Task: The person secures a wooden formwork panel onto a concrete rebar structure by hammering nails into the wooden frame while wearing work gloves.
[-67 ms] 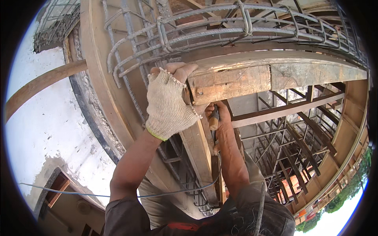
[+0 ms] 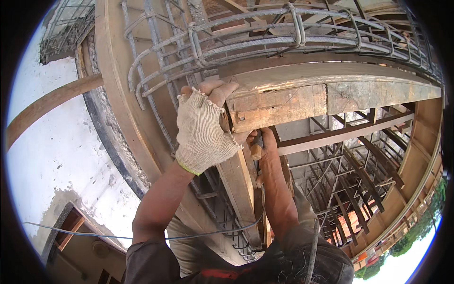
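1. Timber beam [image 2: 283, 105]: its end sits in my left hand [image 2: 205, 130], gloved, fingers over the top, thumb underneath. Below that end, right hand [image 2: 268, 138] is curled round a handle [image 2: 256, 151]; rest of the tool hidden. I'd keep left pressure even, right wrist straight, fingertips off the cut edge.
2. Rebar cage [image 2: 299, 28]: just beyond the beam, crowds my left knuckles.
3. Post [image 2: 239, 189]: between my forearms, tight elbow room.
4. Cable [image 2: 127, 236]: crosses by left elbow, could snag.

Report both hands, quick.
Left hand: closed on the end of the wooden beam.
Right hand: closed on a wooden-ended tool, partly hidden.
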`<state>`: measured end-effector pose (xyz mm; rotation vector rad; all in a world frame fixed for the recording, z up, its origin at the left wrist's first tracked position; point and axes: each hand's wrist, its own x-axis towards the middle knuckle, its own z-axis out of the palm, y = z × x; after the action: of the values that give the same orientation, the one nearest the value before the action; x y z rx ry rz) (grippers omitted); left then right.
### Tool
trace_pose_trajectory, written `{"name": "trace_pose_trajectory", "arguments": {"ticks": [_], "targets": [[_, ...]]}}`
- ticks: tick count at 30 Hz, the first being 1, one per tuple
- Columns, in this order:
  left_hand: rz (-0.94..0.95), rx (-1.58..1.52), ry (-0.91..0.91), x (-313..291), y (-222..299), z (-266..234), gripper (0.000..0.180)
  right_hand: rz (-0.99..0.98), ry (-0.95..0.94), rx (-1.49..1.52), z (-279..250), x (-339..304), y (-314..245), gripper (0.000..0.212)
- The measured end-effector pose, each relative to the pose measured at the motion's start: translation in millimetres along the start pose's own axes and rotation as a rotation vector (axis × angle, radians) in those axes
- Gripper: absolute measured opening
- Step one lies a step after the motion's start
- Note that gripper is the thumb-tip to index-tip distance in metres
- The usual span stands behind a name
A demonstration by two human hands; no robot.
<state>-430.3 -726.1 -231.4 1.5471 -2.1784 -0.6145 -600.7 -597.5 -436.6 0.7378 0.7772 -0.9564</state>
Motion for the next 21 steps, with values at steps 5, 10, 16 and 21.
{"name": "trace_pose_trajectory", "arguments": {"ticks": [5, 10, 16, 21], "targets": [[0.028, -0.048, -0.025, 13, -6, -1, 0.070, -0.172, 0.151, -0.092, 37, 1, 12, 0.026], [0.005, -0.079, -0.069, 14, -9, 0, 0.069, -0.154, 0.162, -0.109, 47, -1, 3, 0.026], [-0.014, -0.065, -0.062, 11, -11, 2, 0.068, -0.149, 0.186, -0.132, 53, -7, -2, 0.025], [-0.003, -0.076, -0.054, 12, -11, 4, 0.067, -0.188, 0.219, -0.139, 58, -3, 9, 0.025]]}}
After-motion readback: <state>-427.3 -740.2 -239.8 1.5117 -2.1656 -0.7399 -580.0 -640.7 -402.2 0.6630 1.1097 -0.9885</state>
